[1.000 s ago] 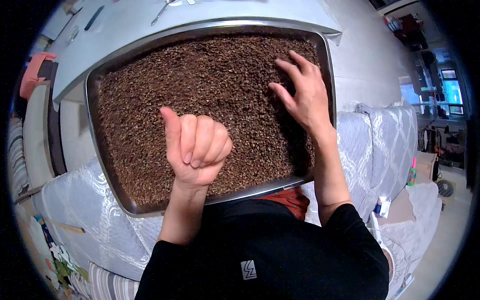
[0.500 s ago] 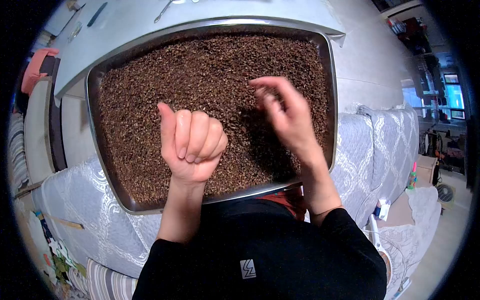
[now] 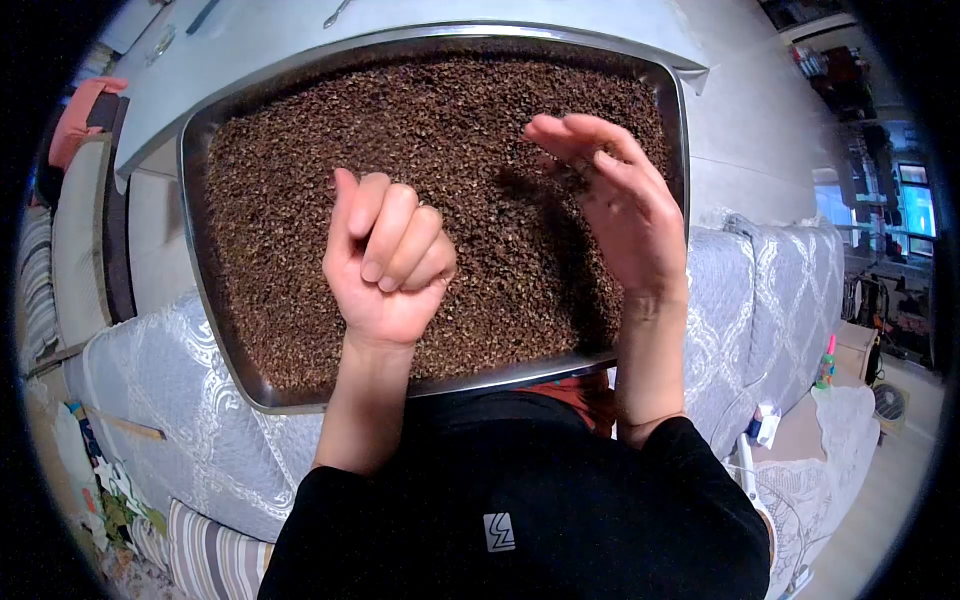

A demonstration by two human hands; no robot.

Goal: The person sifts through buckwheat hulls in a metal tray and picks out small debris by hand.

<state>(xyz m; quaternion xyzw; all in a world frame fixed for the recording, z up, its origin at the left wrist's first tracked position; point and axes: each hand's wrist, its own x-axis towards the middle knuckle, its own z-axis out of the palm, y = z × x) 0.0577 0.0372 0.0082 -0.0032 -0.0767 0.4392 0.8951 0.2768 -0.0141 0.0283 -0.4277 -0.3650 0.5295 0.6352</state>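
A large metal tray (image 3: 440, 32) holds a wide layer of small, dark brown, coarse dried bits (image 3: 300, 260). Over its left half, my left hand (image 3: 388, 255) is palm up with its fingers curled in and the thumb sticking up. Whatever those fingers may enclose is hidden. On the right side my right hand (image 3: 630, 210) hovers above the bits, fingers stretched out and slightly bent, palm turned inward. A few brown crumbs seem to cling near its fingers and thumb. Its shadow falls on the layer below.
The tray's near edge is close to my body in a black shirt (image 3: 430, 500). Beyond the tray is a pale table (image 3: 420, 14) with a metal utensil (image 3: 338, 14). Grey patterned sofa covers (image 3: 770, 270) lie on both sides. At right stands a small green bottle (image 3: 827, 365).
My right hand has moved right and turned, its fingers now more extended. My left hand stays curled, slightly higher in view. The view has shifted a little.
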